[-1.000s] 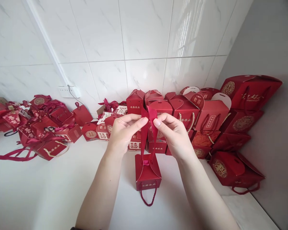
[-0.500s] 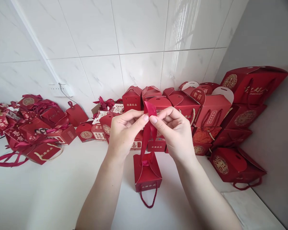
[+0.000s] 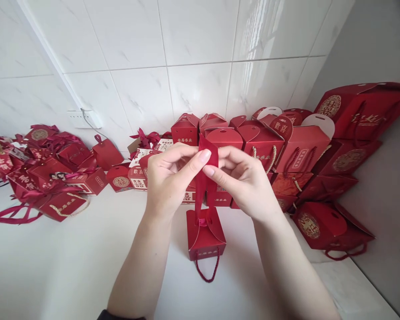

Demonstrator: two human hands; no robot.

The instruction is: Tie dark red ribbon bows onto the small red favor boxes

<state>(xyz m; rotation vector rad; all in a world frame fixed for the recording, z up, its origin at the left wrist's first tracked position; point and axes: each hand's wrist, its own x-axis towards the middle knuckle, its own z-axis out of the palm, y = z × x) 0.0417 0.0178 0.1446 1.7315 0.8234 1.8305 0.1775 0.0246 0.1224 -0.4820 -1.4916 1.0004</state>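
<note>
A red ribbon (image 3: pixel 209 153) is pinched between the thumbs and fingers of my left hand (image 3: pixel 173 180) and my right hand (image 3: pixel 245 182), which are close together. Its two lengths hang down toward a small red gift box (image 3: pixel 206 238) on the white table, and one enters the slot in the lid. The box is closed, with a dark red cord handle (image 3: pixel 208 278) drooping at its front. My fingertips behind the ribbon are hidden.
Red gift boxes (image 3: pixel 260 142) are lined up and stacked along the tiled wall. More boxes (image 3: pixel 333 222) are piled against the grey side wall at right. A heap of ribboned boxes (image 3: pixel 56 169) lies at left, below a wall socket (image 3: pixel 83 119).
Both thumbs have shifted on the ribbon, the left now higher than the right. More of the ribbon's width shows spread between them. The view has moved slightly.
</note>
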